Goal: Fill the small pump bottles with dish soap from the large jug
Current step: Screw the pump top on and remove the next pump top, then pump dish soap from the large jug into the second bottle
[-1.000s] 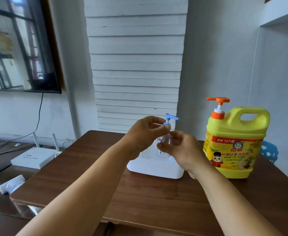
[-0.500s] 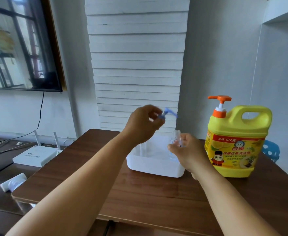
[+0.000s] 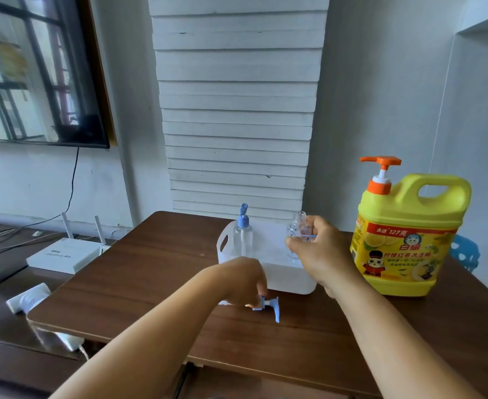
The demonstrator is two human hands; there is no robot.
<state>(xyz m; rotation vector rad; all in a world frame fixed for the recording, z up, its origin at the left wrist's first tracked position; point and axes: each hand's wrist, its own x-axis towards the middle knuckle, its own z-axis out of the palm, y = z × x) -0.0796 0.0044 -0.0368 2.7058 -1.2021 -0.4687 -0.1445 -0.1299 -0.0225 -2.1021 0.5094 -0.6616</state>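
My right hand (image 3: 320,254) grips a small clear bottle (image 3: 298,229) with no cap, held upright over the white bin (image 3: 289,279). Down on the brown table (image 3: 150,269), my left hand (image 3: 241,280) holds a blue pump head (image 3: 268,306) lying on its side in front of the bin. A second small clear bottle (image 3: 242,236) with its blue pump on stands inside the bin at the left. The large yellow dish soap jug (image 3: 407,234) with an orange pump stands on the table to the right of my right hand.
A white router (image 3: 64,256) sits on a lower surface to the left, with a white power strip (image 3: 28,298) near it. A blue chair (image 3: 467,253) shows behind the jug. The wall and white slatted panel are right behind the table.
The blue pump came off the clear bottle. My left hand carried it down to the table in front of the bin, while my right hand moved the open bottle slightly right.
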